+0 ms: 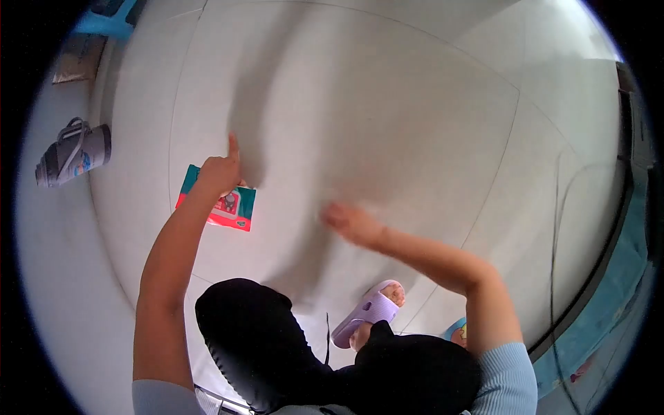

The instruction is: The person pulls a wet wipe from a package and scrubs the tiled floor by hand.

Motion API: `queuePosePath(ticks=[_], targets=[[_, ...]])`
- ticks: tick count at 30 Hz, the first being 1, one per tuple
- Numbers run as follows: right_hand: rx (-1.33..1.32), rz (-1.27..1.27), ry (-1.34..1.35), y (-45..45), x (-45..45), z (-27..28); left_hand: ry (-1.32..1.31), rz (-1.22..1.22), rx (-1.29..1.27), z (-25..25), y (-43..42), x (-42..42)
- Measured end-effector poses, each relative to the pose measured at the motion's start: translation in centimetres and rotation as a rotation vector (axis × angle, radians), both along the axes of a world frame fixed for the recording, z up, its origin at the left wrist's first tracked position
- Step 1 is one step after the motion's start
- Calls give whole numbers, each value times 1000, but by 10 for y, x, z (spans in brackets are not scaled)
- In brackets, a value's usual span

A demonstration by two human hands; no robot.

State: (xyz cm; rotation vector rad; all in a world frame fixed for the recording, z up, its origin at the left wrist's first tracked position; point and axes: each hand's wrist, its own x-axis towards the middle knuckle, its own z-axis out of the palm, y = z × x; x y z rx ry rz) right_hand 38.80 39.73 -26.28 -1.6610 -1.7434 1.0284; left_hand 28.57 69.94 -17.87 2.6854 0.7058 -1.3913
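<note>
My left hand is at the upper edge of a flat red-and-green packet with a small printed picture on its front. The index finger points straight out past the packet, while the other fingers are curled at its edge and appear to grip it. The hand and forearm cover part of the packet. To the right of it, apart from the packet, my right hand is over the pale floor. Motion smears its fingers, and nothing can be made out in them.
Pale floor tiles spread out ahead. A grey jug-like flask lies at the left, below a blue plastic item. My foot in a lilac slipper is below. A dark-edged piece with blue-green cloth and thin cables lines the right.
</note>
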Motion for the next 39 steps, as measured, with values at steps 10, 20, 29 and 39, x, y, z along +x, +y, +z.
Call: queuePosePath(ticks=[10,20,29,39], targets=[[130,-1256,-62,87,200,22,24,-4,-26,1,0,2],[-106,-243,99,8,16,14,-7,63,-56,-6,5,-2],[201,-810,-598,87,138,-28,-28,41,-81,-3,8,-6],[-223,-453,186,66,10,27,-66,62,-68,-8,10,-12]])
